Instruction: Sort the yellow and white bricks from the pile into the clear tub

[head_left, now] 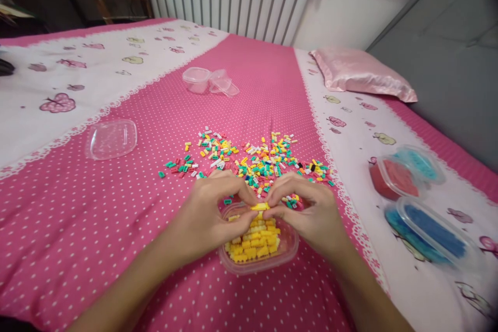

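The left hand (221, 210) and the right hand (311, 207) meet fingertip to fingertip, each with thumb and forefinger pinched on the small yellow toy bricks (260, 207) between them. The pieces are too small and blurred to tell whether they are joined or how many there are. This 2-sided pinch suits such tiny parts, since each hand can steady an end.

The held bricks are just above the far part of a clear plastic tub (288, 257), whose yellow bricks (252, 246) lie packed in rows; held there, a dropped piece would likely land inside. The tub stands on the polka-dot bedspread (155, 238), close to the body and between the forearms.

Just beyond, a loose spread of mixed-colour bricks (268, 161) lies within easy reach, thin enough to show single colours. A clear lid (112, 139) lies off to the left and clear containers (196, 80) sit farther away, seemingly out of the way. On the right are a tub with red contents (400, 179) and a tub with blue contents (433, 228), apart from the loose bricks, which probably keeps colours separate.
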{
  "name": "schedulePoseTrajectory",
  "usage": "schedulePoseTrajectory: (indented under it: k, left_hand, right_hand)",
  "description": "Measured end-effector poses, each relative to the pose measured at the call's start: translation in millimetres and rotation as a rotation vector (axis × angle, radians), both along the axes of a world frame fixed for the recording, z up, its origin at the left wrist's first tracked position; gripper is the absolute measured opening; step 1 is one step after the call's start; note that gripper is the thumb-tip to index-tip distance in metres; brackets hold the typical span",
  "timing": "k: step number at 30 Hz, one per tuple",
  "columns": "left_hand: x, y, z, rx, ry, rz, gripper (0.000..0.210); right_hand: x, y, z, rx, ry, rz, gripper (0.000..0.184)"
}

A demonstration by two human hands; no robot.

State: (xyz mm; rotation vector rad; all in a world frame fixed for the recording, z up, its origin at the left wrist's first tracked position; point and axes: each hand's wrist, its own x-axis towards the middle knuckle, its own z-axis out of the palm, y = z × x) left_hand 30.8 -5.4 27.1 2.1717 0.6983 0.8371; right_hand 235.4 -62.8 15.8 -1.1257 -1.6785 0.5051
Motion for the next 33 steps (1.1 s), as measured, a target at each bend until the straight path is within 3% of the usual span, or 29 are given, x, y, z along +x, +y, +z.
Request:
schedulePoseTrajectory:
  k: [11, 20, 33]
  left_hand:
    - [2.5, 2.0, -4.5, 0.337, -0.132, -0.039, 0.018]
    - [2.2, 2.2, -8.7, 0.363, -0.144, -0.082, 0.013]
    - [2.1, 1.0, -8.3, 0.387, -0.079, -0.110, 0.004]
  right_hand:
    - [-2.3, -1.9, -2.6, 0.040, 0.072, -0.021, 0.025]
    - [-7.2, -4.4, 3.0, 0.193, -0.090, -0.060, 0.031]
    - [-5.2, -5.8, 4.1, 0.147, -0.170, -0.040, 0.029]
